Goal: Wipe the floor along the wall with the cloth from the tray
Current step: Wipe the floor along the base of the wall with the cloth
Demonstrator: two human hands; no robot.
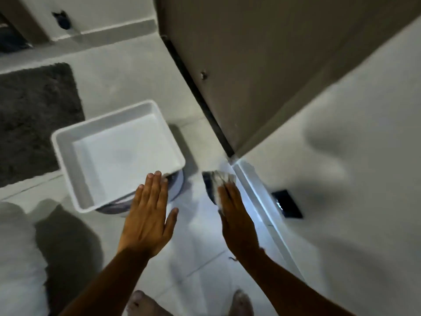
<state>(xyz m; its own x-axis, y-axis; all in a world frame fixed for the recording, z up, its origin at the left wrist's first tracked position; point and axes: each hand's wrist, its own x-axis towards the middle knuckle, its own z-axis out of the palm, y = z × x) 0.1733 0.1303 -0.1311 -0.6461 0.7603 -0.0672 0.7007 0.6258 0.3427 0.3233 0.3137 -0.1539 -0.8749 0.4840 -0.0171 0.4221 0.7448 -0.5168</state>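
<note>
**Cloth down on the floor at the skirting**

I have the right hand [235,215] flat on the cloth [218,182], fingers together and pressing it to the floor [200,265] rather than gripping it. The cloth is a blurred pale and dark wad poking out past the fingertips, just beside the white skirting [262,197] at the foot of the wall [341,133], near the corner where the door [262,65] meets it. The blur around it suggests the hand is in mid-stroke, though I cannot tell which way.

My left hand [148,215] is open, fingers spread a little, holding nothing. It hovers over the near edge of the tray [66,156], which looks empty and sits tilted on top of a round object I cannot identify. Whether the fingertips touch the tray I cannot say.

So I judge the pickup done and the wiping step in hand. The next move calls for dragging the cloth back along the skirting toward my feet [241,302], keeping its edge against the skirting and the palm pressed down so the wad does not slip out.
</note>
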